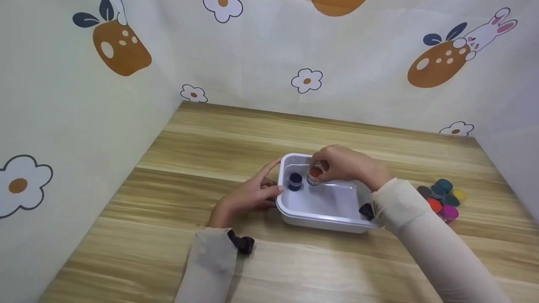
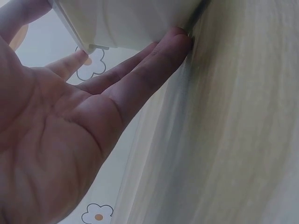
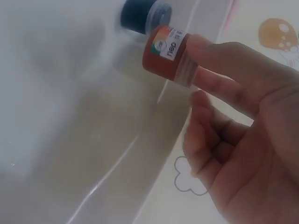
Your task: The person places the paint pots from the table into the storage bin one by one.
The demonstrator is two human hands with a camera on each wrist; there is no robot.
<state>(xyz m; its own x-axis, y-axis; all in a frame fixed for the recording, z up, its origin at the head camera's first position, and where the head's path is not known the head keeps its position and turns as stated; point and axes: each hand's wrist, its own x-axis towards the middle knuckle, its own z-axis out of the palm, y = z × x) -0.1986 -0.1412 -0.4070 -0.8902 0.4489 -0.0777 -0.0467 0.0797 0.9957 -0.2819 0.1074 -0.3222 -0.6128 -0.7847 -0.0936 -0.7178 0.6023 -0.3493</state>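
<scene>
A white plastic tray with raised walls stands on the table. Inside it, my right hand pinches a small orange-red paint jar by its clear lid, between thumb and fingers. Just left of that jar stands a dark blue paint jar. Another dark jar is at the tray's right end, partly hidden by my right sleeve. My left hand touches the tray's left end, its straight fingers against the outer wall and the thumb near the rim.
Several paint jars in green, yellow, red, magenta and grey cluster on the wooden table, right of the tray. A dark strap hangs at my left cuff. Patterned cloth walls enclose the table at the back and sides.
</scene>
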